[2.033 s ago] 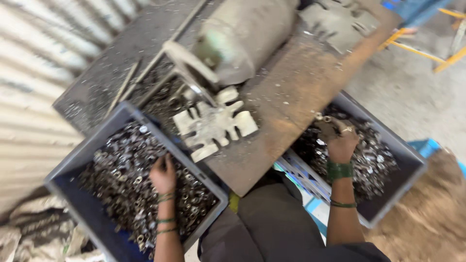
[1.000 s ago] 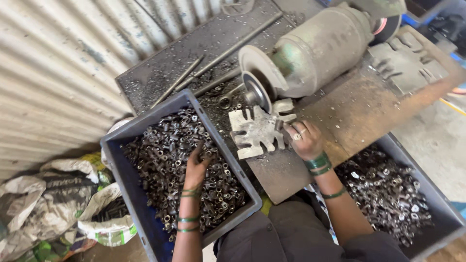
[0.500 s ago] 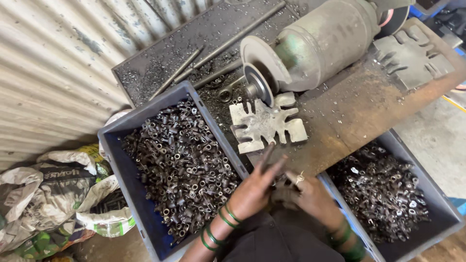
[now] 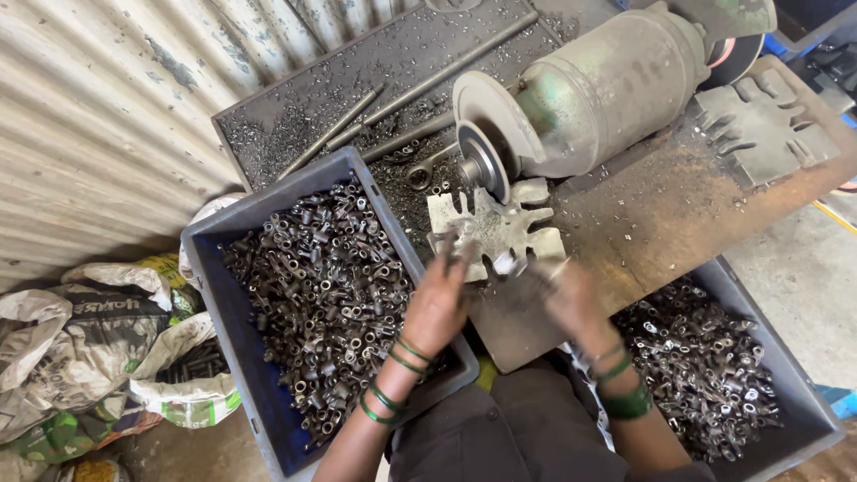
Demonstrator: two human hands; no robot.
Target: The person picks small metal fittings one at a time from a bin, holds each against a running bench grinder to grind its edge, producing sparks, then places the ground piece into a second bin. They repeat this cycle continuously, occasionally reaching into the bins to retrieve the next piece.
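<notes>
My left hand (image 4: 440, 302) and my right hand (image 4: 564, 302) meet at the front edge of a notched, star-shaped metal plate (image 4: 500, 223) on the rusty workbench (image 4: 661, 214). The left fingers pinch a small metal part (image 4: 464, 230) against the plate. My right hand is blurred, its fingers at the plate's lower edge; I cannot tell what it holds. Just behind the plate is the grinding disc (image 4: 482, 161) of a grey-green bench grinder (image 4: 607, 85). A blue crate (image 4: 214, 295) of small metal rings lies under my left arm. A second crate (image 4: 781, 353) sits under my right arm.
A black tray (image 4: 357, 80) with metal rods and filings lies behind the left crate. Another notched plate (image 4: 763, 125) rests on the bench at the right. Crumpled sacks (image 4: 89, 339) lie on the floor at the left, against a corrugated metal wall (image 4: 89, 116).
Both hands have left the two crates and come together at the notched plate in front of the grinding disc. The view has shifted left and closer.
</notes>
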